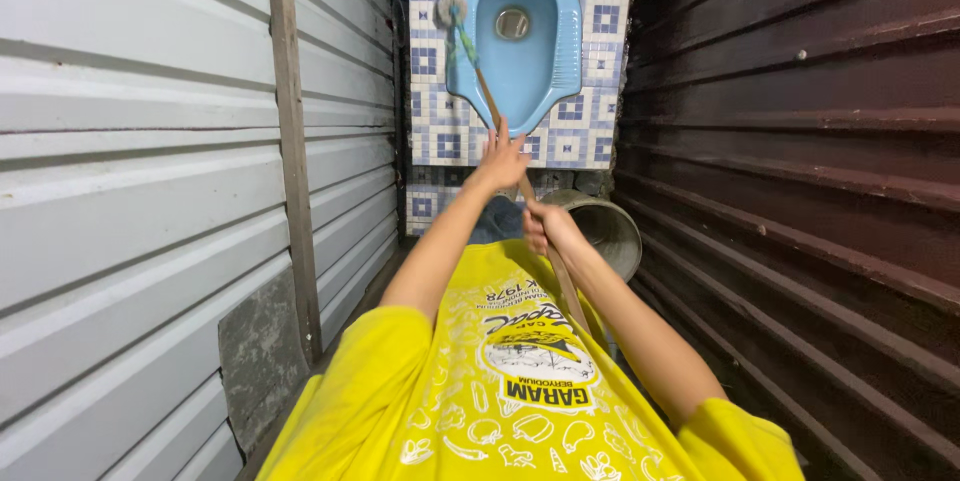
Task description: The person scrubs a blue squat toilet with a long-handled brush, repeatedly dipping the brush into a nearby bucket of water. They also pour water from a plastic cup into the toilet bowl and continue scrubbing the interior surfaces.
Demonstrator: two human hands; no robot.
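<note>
Both my hands grip a long wooden brush handle [487,101]. My left hand [500,158] holds it higher up, and my right hand [546,227] holds it lower, close to my yellow shirt. The bristled brush head [452,9] rests on the left rim of a light blue squat toilet pan [540,61]. The pan is set in a raised platform of blue and white mosaic tiles [440,131], and its round drain hole [512,23] shows at the far end.
A grey metal bucket [605,229] stands just right of my right hand, below the tiled platform. White corrugated sheeting [130,191] with a wooden post [291,141] closes the left side. Dark red-brown corrugated sheeting [800,141] closes the right. The stall is narrow.
</note>
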